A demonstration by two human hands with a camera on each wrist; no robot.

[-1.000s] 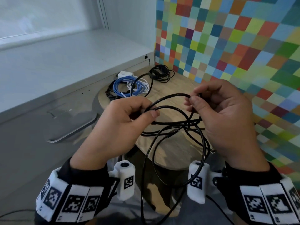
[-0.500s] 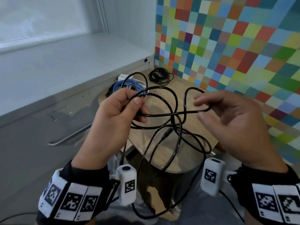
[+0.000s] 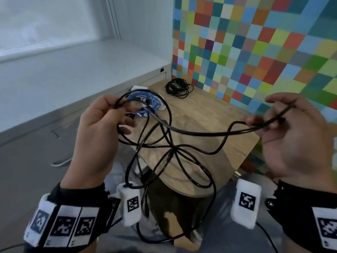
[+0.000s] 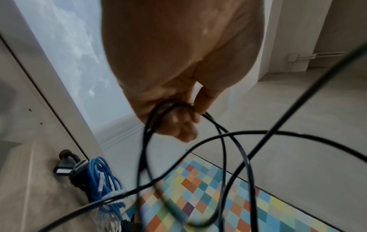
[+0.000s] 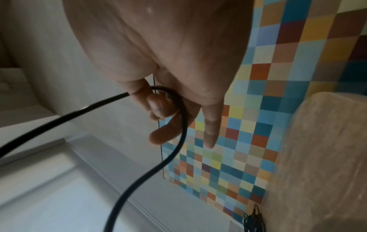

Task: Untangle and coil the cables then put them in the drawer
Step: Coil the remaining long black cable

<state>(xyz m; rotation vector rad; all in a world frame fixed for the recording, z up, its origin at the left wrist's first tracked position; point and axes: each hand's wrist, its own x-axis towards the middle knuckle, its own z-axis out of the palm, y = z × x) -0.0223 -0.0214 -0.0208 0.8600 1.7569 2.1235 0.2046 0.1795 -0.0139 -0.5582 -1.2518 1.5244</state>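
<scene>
At nine o'clock, left hand (image 3: 96,132) clamped around gathered loops of the black cable (image 3: 197,133), anchoring the coil. At three o'clock, right hand (image 3: 291,136) pinching one strand, drawn outward to pull slack from the knot hanging over the table (image 3: 209,114). Beyond, at twelve, blue cable (image 3: 145,101) and another black bundle (image 3: 177,87) waiting. Wider apart than half a second ago, strand now taut.

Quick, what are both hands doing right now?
Left hand: grips loops of the black cable.
Right hand: pinches one strand of the same cable.
</scene>
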